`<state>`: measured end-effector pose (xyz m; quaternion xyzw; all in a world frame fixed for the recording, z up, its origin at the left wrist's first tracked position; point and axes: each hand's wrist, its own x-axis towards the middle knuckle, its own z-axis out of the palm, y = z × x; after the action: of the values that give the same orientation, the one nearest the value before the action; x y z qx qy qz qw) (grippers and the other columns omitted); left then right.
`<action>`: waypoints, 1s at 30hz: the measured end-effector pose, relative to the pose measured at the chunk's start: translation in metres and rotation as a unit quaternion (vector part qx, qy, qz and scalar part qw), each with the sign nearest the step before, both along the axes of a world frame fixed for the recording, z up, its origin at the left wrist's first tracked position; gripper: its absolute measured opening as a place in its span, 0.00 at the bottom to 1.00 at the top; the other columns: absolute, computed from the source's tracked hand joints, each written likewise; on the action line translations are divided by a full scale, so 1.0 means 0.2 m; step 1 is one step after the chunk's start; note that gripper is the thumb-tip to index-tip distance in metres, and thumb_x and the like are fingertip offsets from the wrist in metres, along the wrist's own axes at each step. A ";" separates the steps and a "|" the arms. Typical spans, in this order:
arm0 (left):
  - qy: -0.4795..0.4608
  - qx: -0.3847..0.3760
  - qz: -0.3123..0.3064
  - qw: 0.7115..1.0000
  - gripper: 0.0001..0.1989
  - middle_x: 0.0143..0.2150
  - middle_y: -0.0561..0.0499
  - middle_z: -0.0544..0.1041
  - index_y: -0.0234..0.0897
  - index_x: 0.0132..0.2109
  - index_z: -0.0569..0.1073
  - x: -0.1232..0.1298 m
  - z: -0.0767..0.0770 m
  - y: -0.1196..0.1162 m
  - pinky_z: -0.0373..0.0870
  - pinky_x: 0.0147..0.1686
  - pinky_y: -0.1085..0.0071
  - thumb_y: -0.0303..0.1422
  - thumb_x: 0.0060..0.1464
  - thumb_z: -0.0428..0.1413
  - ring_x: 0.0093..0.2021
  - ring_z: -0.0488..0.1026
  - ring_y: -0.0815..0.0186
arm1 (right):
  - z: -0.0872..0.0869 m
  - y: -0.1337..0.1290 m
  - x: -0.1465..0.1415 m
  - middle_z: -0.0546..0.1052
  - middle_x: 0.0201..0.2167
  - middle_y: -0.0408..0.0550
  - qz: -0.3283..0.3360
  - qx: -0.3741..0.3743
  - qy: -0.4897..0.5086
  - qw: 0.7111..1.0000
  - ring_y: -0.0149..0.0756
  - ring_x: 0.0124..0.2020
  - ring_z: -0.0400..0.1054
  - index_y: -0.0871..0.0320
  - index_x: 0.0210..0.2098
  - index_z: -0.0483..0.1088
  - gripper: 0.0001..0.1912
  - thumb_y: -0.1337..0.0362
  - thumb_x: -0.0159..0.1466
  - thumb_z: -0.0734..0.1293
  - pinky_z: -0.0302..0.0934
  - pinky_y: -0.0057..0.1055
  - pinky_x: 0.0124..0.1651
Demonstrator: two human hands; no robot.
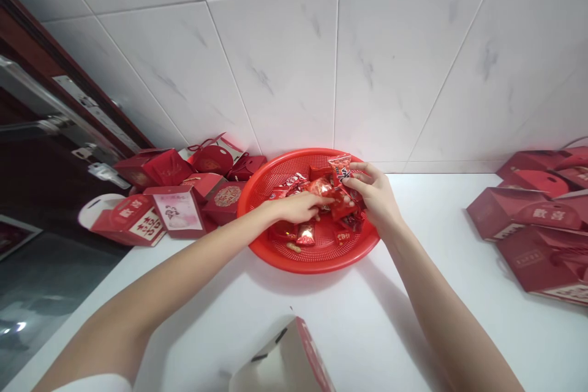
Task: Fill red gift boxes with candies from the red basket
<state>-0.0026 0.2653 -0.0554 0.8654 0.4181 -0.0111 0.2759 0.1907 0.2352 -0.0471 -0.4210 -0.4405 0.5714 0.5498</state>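
A round red plastic basket (301,265) holds several red-wrapped snack packets, a gold-and-red wrapped candy (305,234) and a peanut (294,247). Inside it, my left hand (301,206) reaches among the packets with its index finger stretched toward the right; whether it grips one is unclear. At the basket's right side, my right hand (374,196) pinches a small red snack packet (340,169) between thumb and fingers, raised over the others. Close to me at the bottom edge stands an open paper box (280,358), pale inside with a red side, partly out of frame.
Several red gift boxes (177,211) crowd the table's left end, and more red boxes (537,214) stand at the right. A tiled wall (275,67) rises behind the white table (206,294). At the left is a dark door with keys (108,174) in its lock.
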 end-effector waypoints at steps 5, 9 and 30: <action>0.022 -0.033 -0.002 0.999 0.22 0.46 0.49 0.83 0.37 0.51 0.81 -0.06 0.02 0.05 0.70 0.44 0.74 0.21 0.51 0.54 0.44 0.79 0.62 | 0.00 0.01 0.00 0.71 0.23 0.36 -0.013 0.002 0.005 1.000 0.28 0.17 0.65 0.54 0.41 0.68 0.20 0.63 0.49 0.72 0.57 0.26 0.19; 0.146 -0.006 -0.085 0.986 0.27 0.51 0.47 0.79 0.43 0.54 0.80 -0.05 0.02 -0.01 0.68 0.48 0.70 0.25 0.43 0.64 0.49 0.75 0.56 | -0.01 0.01 0.00 0.71 0.24 0.36 -0.016 -0.001 -0.001 1.000 0.27 0.16 0.65 0.55 0.41 0.68 0.19 0.64 0.49 0.72 0.57 0.26 0.19; -0.406 -0.074 0.142 0.900 0.18 0.48 0.44 0.81 0.33 0.50 0.79 -0.07 0.25 -0.25 0.72 0.52 0.58 0.41 0.57 0.62 0.49 0.77 0.57 | 0.10 -0.07 0.00 0.74 0.24 0.36 0.096 0.006 0.047 0.994 0.24 0.14 0.62 0.57 0.38 0.69 0.24 0.58 0.47 0.80 0.53 0.23 0.14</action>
<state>-0.0170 0.2158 -0.0058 0.7035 0.3862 0.3491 0.4838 0.1903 0.2218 -0.0270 -0.3462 -0.4563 0.6380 0.5147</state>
